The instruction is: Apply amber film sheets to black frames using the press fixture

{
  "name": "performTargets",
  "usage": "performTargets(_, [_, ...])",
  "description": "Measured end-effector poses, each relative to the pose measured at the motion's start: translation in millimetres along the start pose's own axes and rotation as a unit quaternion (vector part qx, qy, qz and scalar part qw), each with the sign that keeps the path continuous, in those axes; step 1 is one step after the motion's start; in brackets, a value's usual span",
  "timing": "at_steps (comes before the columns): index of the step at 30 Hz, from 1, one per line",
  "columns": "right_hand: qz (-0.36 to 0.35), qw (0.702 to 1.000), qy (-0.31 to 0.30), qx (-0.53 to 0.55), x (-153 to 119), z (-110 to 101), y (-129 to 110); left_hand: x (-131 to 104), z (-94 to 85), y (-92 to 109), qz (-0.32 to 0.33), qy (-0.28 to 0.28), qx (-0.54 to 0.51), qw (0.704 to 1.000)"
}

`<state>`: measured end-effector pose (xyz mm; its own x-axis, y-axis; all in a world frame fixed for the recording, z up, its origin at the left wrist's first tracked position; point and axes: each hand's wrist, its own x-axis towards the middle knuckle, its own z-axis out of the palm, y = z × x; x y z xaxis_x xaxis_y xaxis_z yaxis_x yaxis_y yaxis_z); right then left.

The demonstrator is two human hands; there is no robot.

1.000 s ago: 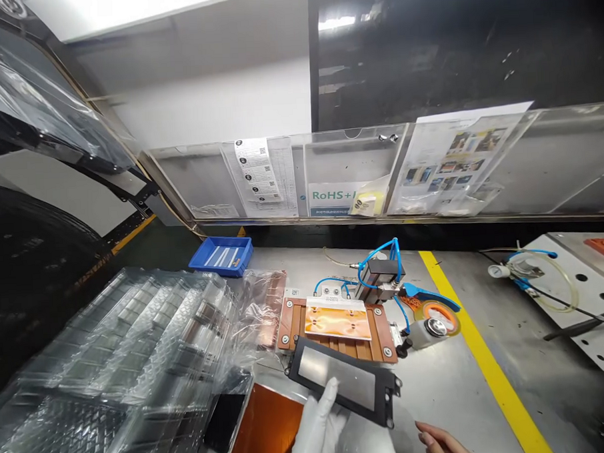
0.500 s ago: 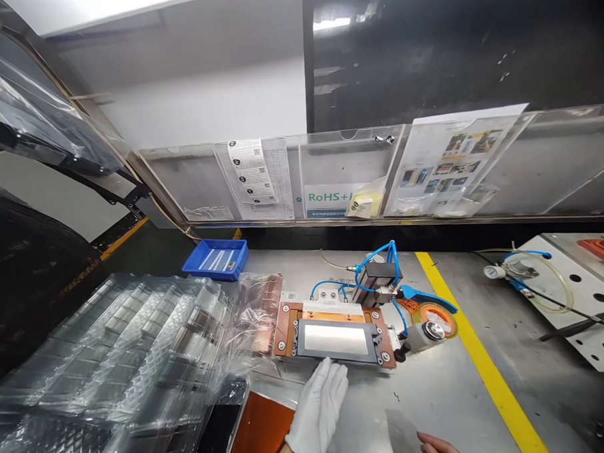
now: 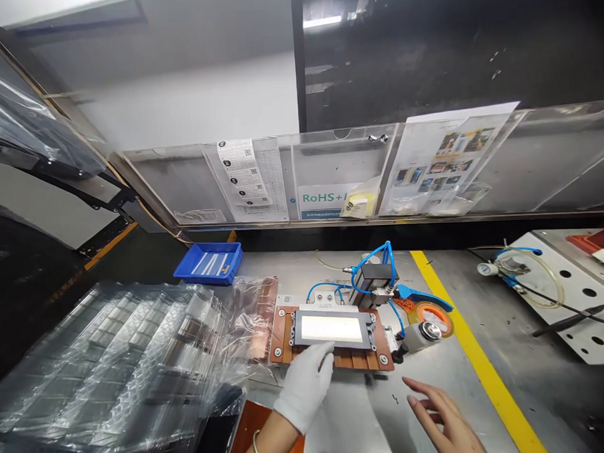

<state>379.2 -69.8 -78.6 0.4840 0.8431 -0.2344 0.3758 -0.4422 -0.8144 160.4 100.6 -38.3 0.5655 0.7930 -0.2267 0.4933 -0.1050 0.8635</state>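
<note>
My left hand (image 3: pixel 305 385), in a white glove, is at the near edge of a black rectangular frame (image 3: pixel 297 330) with a pale panel in it. Its fingers are bent against that edge, and some fingertips are hidden. The frame sits over a brown fixture (image 3: pixel 345 360), whose near strip shows bare. My right hand (image 3: pixel 443 417) is ungloved and hovers over the metal bench to the right, fingers apart and holding nothing.
A clamp with blue hoses (image 3: pixel 377 276) stands behind the fixture. Tape rolls (image 3: pixel 434 314) lie to its right. Clear plastic trays (image 3: pixel 113 368) fill the left, near a blue bin (image 3: pixel 208 262). A white perforated box (image 3: pixel 580 294) stands at far right.
The black frame has shifted away from me on the fixture, baring its near strip. My left hand moved forward with it, fingers bending. My right hand has come further into view.
</note>
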Motion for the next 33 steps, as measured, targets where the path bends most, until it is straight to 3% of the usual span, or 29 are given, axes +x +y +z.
performTargets(4, [-0.075, 0.991, 0.027, -0.106, 41.0, -5.8, -7.2, 19.6, 7.2, 3.4, 0.105, -0.01, 0.159, 0.982])
performTargets(10, [-0.115, 0.98, -0.023, -0.163, 77.1, -12.0, -12.7, 34.8, 22.8, -9.6, 0.119, 0.0, 0.256, 0.959])
performTargets(14, [-0.1, 0.978, -0.051, -0.173, 75.7, -21.2, -20.3, 28.9, 10.5, -16.2, 0.123, 0.043, 0.264, 0.956])
performTargets(16, [-0.089, 0.981, -0.06, -0.162, 72.5, -25.1, -24.7, 22.3, -4.5, -23.6, 0.094, 0.108, 0.231, 0.962])
performTargets(19, [-0.068, 0.989, -0.055, -0.12, 72.8, -23.8, -32.0, 13.2, -31.7, -39.2, 0.0, 0.194, 0.133, 0.972])
performTargets(23, [-0.013, 0.998, -0.057, -0.034, 86.0, -2.0, -42.8, 16.1, -56.6, -48.6, -0.108, 0.135, 0.049, 0.984])
performTargets(26, [0.041, 0.996, -0.075, 0.037, 96.5, 21.4, -48.7, 28.6, -57.5, -41.4, -0.151, 0.078, -0.012, 0.985])
performTargets(29, [0.072, 0.99, -0.067, 0.098, 95.4, 37.1, -48.8, 33.2, -47.5, -34.9, -0.189, 0.066, -0.07, 0.977])
performTargets(33, [0.1, 0.983, -0.031, 0.15, 59.5, 44.8, -33.9, 1.7, -27.7, -44.0, -0.205, 0.075, -0.131, 0.967])
